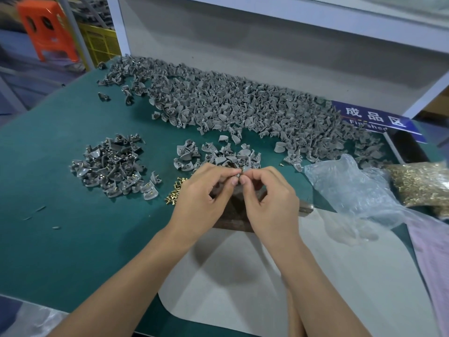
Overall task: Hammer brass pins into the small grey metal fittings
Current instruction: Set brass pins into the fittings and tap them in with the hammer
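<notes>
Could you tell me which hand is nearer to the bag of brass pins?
Right. The right hand is closer to the bag of brass pins at the table's right; the left hand is farther.

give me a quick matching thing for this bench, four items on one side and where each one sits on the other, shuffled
Items
1. bag of brass pins
2. loose brass pins
3. big grey fittings heap
4. orange stool

Places
A. along the back of the green mat
B. far right edge of the table
C. off the table, top left
D. just left of the left hand

Pairs: 1-B, 2-D, 3-A, 4-C
</notes>
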Demonstrator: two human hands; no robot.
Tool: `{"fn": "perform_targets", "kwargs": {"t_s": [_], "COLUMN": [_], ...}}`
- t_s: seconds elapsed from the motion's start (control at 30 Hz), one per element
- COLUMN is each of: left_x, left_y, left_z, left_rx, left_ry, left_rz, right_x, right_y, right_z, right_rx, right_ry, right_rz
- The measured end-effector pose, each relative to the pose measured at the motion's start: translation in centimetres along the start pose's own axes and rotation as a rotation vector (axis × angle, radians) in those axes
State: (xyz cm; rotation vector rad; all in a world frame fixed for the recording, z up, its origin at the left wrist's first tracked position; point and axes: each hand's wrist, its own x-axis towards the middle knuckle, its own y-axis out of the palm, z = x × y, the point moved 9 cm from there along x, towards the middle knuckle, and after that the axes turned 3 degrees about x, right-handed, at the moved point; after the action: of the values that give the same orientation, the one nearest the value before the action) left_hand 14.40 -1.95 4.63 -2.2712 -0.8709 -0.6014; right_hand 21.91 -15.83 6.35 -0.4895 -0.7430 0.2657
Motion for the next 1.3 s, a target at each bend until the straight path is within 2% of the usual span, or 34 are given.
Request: {"fn": "perform_targets", "kwargs": {"t_s": [0.2, 0.43, 0.77, 0.9, 0.97, 1.03, 1.13, 1.2, 1.3], "left_x": [0.0, 0.1, 0.1, 0.5, 0.2, -0.3, -0.9, -1.0, -1.2], "left_y": [-0.1, 0.0, 0.1, -0.1, -0.2, -0.2, 0.1, 0.1, 0.2], "left_z": [-0.1, 0.5, 0.3, 0.2, 0.6, 0.9, 0.6, 0.8, 0.8], "left_rx": [0.010, -0.100, -0.024, -0.047, -0.093, -0.109, 0.009, 0.034, 0.069], "left_ry": [0.055, -0.054, -0.006, -0.057, -0.123, -0.155, -0.090, -0.111, -0.120], "left_rz": [0.015, 0.037, 0.053, 0.099, 0.140, 0.185, 0.255, 0.273, 0.292], "right_x": [0.1, 0.7, 0.3, 0.7, 1.0, 0.9, -1.5, -4.2, -8.1], "right_y": [0.0, 0.2, 0.5, 0.4, -0.6, -2.4, -5.0, -6.4, -6.6], "right_z": [0.5, 1.0, 0.1, -0.2, 0.2, -0.3, -2.5, -3.3, -3.7], "right_rx": [0.013, 0.093, 0.102, 0.133, 0.159, 0.108, -0.191, -0.382, -0.565], "right_ry": [-0.013, -0.103, -0.011, 0.028, 0.023, 0.092, 0.332, 0.486, 0.657], "right_rz": [0.024, 0.144, 0.124, 0.207, 0.197, 0.148, 0.174, 0.241, 0.430]}}
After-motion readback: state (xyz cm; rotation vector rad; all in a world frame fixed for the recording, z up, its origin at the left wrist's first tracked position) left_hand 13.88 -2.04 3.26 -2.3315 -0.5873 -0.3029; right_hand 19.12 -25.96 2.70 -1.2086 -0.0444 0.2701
